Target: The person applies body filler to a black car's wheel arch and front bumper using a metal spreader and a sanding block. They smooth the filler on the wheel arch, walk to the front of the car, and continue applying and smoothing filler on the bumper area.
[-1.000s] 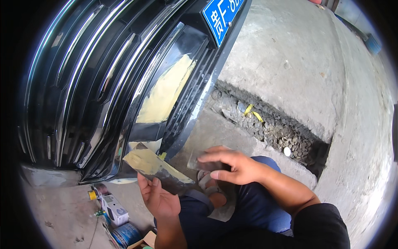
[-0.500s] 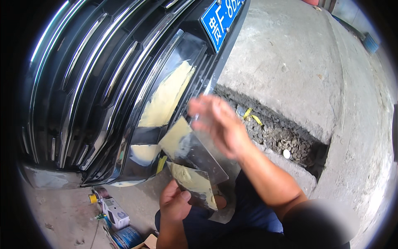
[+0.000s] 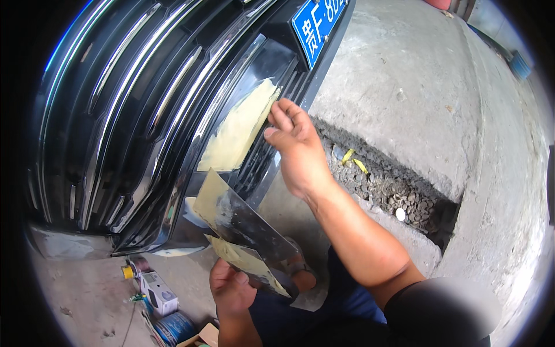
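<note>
My left hand [image 3: 234, 292] grips a thin plate smeared with cream body filler [image 3: 248, 260], thumb on its near edge. A longer thin dark sheet [image 3: 248, 214], with filler at its upper left end, sits just behind it; whether the same fingers hold both is hidden. My right hand [image 3: 299, 153] has its fingers bent and thumb apart, with no tool visible. Its fingertips rest at the right edge of a large filler patch [image 3: 240, 130] on the car's black bumper [image 3: 269, 55]. A smaller filler patch [image 3: 192, 213] shows lower down, partly covered by the sheet.
Chrome-trimmed grille bars [image 3: 124, 110] fill the left, with a blue number plate [image 3: 318, 29] above the patch. A rubble-filled trench [image 3: 393, 191] cuts the concrete floor at right. At lower left lie a grey-white box [image 3: 159, 294], a yellow-capped item [image 3: 128, 272] and a blue can [image 3: 175, 328].
My right hand has moved up and left, from a blur in the air to the filler patch's edge. My left hand and the plates have shifted slightly left and down.
</note>
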`<state>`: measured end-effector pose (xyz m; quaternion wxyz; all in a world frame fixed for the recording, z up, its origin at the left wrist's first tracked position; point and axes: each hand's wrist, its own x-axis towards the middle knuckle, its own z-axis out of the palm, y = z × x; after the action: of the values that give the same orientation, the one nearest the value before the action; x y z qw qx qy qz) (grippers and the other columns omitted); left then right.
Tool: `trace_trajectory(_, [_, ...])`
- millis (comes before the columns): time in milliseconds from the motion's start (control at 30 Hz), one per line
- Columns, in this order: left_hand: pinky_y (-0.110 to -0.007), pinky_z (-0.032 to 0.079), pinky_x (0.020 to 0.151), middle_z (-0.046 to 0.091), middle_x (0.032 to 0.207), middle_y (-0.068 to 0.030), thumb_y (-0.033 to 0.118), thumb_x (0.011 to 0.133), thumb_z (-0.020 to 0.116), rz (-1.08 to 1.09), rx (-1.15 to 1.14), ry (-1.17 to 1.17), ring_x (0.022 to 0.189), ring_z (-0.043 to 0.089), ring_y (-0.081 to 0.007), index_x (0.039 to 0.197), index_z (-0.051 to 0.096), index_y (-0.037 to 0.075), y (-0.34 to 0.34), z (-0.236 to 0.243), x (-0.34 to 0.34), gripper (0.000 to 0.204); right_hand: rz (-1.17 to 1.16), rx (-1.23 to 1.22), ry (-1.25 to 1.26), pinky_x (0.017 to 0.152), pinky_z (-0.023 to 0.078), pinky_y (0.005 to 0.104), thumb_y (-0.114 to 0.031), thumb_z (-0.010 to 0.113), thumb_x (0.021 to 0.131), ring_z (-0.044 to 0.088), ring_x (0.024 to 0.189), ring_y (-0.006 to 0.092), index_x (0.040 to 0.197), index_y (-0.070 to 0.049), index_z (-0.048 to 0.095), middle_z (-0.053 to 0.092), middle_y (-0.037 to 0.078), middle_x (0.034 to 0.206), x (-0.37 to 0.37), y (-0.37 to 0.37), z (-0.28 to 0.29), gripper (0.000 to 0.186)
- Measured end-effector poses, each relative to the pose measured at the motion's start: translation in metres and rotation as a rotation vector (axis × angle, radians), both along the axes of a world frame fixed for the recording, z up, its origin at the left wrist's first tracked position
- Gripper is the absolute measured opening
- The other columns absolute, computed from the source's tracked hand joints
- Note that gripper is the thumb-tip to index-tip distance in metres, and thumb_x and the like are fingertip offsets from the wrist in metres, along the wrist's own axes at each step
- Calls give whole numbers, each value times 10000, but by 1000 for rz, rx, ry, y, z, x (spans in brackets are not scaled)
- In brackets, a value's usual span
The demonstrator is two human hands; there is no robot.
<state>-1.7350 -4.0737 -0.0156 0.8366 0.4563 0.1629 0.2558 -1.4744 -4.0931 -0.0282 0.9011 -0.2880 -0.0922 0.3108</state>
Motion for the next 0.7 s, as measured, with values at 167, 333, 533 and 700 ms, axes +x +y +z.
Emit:
trace_trajectory(167, [-444, 646, 766, 642, 1268, -272, -5, 879, 633, 78, 27, 12, 986, 725, -352, 1383, 482, -98, 7, -2, -10, 534, 22, -21, 96, 1151, 309, 338, 127, 526, 886, 257, 1532, 247, 1541, 59, 234, 317, 210, 1616, -44, -2, 1, 721])
trace_trajectory(333, [-434, 653, 681, 655, 1226, -286, -40, 889, 600, 113, 32, -22, 891, 739, -350, 1387, 502, -68, 11, -3, -16, 508, 108, -64, 55, 1144, 291, 331, 133, 545, 897, 203, 1557, 207, 1568, -9, 220, 290, 128, 1644, -86, -4, -8, 760])
trace_trajectory(533, [-418, 651, 707, 655, 1234, -283, -39, 907, 579, 114, 53, -35, 887, 740, -344, 1398, 498, -62, 14, 0, -18, 498, 180, -110, -92, 1141, 311, 338, 96, 571, 916, 305, 1509, 193, 1566, -5, 201, 347, 121, 1620, -99, -11, -26, 755])
trace_trajectory(700, [-412, 648, 744, 650, 1250, -274, -24, 910, 581, 140, 94, -31, 947, 733, -343, 1401, 491, -71, 14, 0, -18, 501, -225, -579, -586, 1057, 428, 389, -142, 792, 864, 536, 1243, 301, 1506, 31, 340, 561, 191, 1326, -60, -10, -41, 805])
